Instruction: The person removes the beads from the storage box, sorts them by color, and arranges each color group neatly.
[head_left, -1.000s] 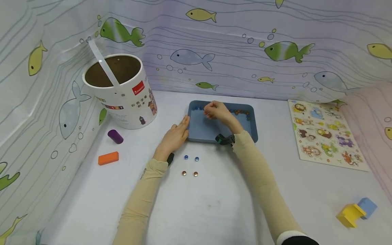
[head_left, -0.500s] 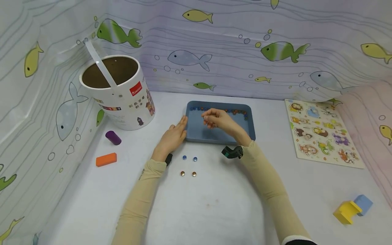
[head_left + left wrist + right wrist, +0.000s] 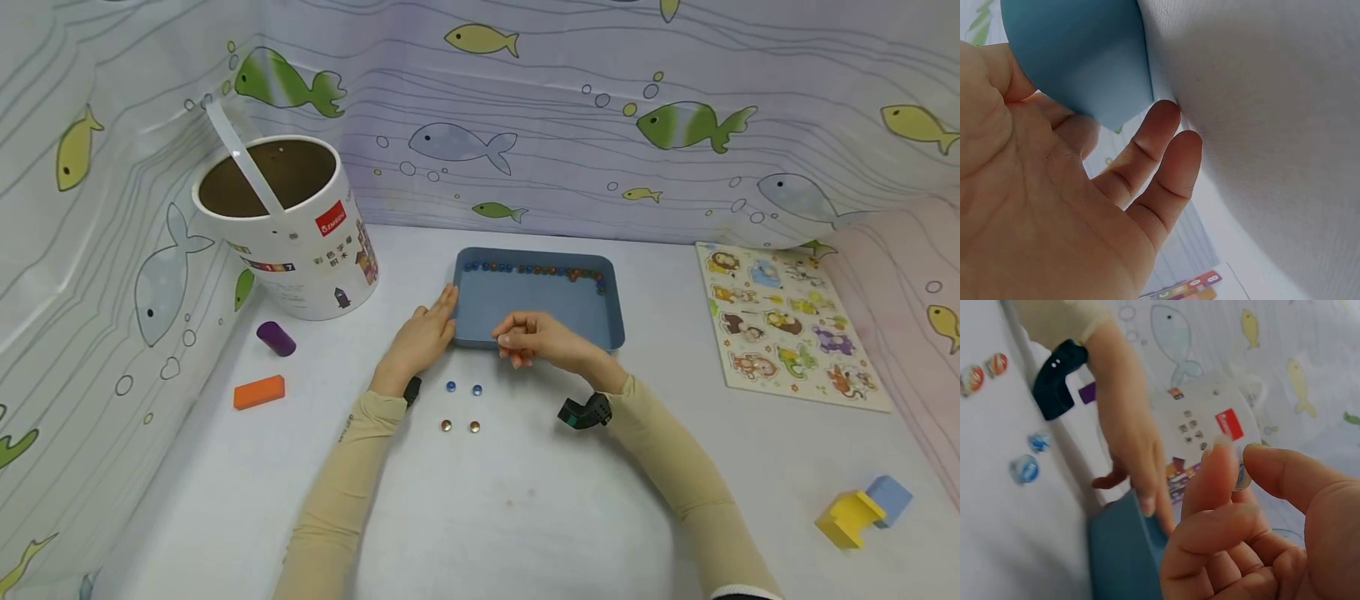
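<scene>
A shallow blue-grey tray (image 3: 536,304) holds a row of small blue and orange glass marbles (image 3: 484,267) along its far wall, with a small gap in the row. My left hand (image 3: 416,342) rests on the tray's left side, fingers mostly straight; in the left wrist view the tray's corner (image 3: 1085,62) lies against that hand. Over the tray's near edge, my right hand (image 3: 551,342) pinches a small glassy marble (image 3: 1242,478) between thumb and fingertip, its other fingers curled. On the table in front lie two blue marbles (image 3: 451,387) and two orange ones (image 3: 446,426).
A white bucket (image 3: 292,242) with a raised handle stands at back left. A purple cylinder (image 3: 276,338) and an orange block (image 3: 259,392) lie below it. To the right are an animal puzzle board (image 3: 795,329), a yellow block (image 3: 851,518) and a blue block (image 3: 890,500).
My right hand has drawn back from the marble row to the tray's near edge, uncovering the row. My left hand keeps its place at the tray. The head view has shifted slightly.
</scene>
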A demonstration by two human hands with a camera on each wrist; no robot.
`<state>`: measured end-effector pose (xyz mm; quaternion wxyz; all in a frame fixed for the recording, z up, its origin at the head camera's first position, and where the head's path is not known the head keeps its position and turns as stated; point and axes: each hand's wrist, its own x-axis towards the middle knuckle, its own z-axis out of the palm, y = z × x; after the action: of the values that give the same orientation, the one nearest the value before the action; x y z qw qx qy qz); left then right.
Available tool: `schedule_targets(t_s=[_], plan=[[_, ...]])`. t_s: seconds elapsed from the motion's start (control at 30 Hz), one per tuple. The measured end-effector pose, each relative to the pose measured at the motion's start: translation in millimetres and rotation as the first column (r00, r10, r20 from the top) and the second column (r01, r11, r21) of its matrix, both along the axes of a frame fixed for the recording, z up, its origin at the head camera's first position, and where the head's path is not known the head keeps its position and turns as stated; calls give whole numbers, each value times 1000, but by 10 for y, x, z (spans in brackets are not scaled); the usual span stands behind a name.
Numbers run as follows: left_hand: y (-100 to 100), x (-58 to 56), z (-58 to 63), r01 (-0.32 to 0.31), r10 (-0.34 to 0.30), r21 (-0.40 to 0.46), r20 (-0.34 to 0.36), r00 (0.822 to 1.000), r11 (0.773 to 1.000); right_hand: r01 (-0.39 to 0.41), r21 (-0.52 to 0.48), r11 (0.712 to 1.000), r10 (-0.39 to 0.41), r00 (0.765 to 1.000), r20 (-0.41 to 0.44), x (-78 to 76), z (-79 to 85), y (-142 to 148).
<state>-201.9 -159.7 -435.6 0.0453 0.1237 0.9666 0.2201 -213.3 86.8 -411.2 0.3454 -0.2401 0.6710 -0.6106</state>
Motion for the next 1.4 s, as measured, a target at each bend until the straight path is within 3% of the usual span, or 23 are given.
schedule_targets(t_s=[0.33,0.63,0.87,1.4], plan=[[11,26,13,8,-8,10,-2,1000,1000,-78,73,994,74,995,60,186,-255,13],[3,22,-5,12,-12,9,-5,1000,1000,-106,186,977,117,992,-46,237,-453,20],[7,17,9,5,-5,13,1,1000,1000,-113,252,961,150,980,-133,286,-436,-13],[5,10,-11,12,-12,13,2,1000,1000,-122,274,954,165,976,-139,298,-410,-16]])
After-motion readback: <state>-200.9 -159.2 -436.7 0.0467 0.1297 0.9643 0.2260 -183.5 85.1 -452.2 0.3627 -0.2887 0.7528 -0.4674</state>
